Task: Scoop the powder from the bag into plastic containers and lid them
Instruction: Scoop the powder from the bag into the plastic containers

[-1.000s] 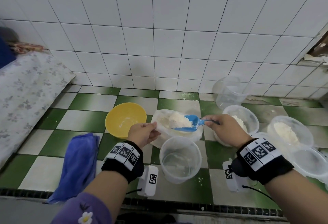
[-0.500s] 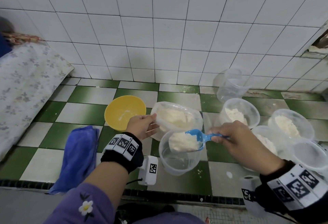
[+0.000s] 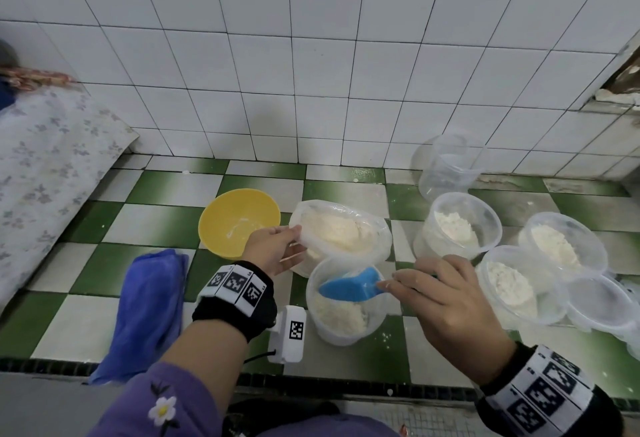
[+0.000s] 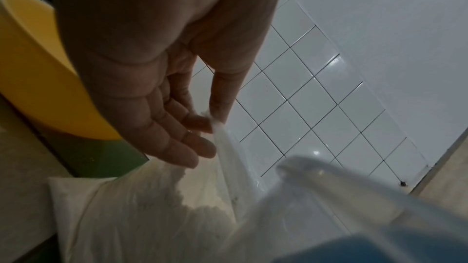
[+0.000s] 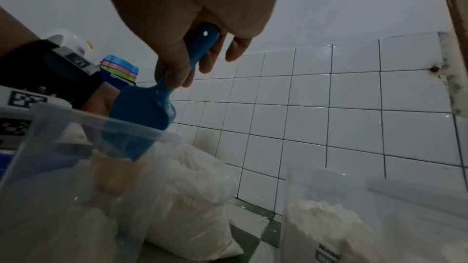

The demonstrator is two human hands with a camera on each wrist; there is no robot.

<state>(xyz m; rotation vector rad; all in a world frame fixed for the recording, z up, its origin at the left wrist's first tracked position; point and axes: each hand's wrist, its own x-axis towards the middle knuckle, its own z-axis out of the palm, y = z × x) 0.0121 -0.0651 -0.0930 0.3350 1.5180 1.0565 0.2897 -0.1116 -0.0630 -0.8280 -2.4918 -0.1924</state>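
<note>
A clear plastic bag [image 3: 341, 229] of pale powder stands open on the green-and-white tiled counter. My left hand [image 3: 273, 248] pinches its rim [image 4: 215, 119] between thumb and fingertip. My right hand [image 3: 440, 294] grips the handle of a blue scoop [image 3: 349, 286], which is tipped over into a clear round container [image 3: 346, 312] just in front of the bag. Powder lies in that container's bottom. The right wrist view has the scoop [image 5: 142, 119] pointing down inside the container's rim [image 5: 101, 125], with the bag [image 5: 190, 197] behind.
A yellow bowl [image 3: 239, 220] sits left of the bag, a folded blue cloth [image 3: 145, 308] nearer the front edge. Three clear containers with powder [image 3: 457, 225] [image 3: 561, 246] [image 3: 512, 287], empty ones [image 3: 446, 166] and lids [image 3: 599, 301] crowd the right. A tiled wall stands close behind.
My right hand carried the full scoop from the bag toward me over the near container and turned it over. The powder now lies in the container. The left hand kept its hold on the bag.
</note>
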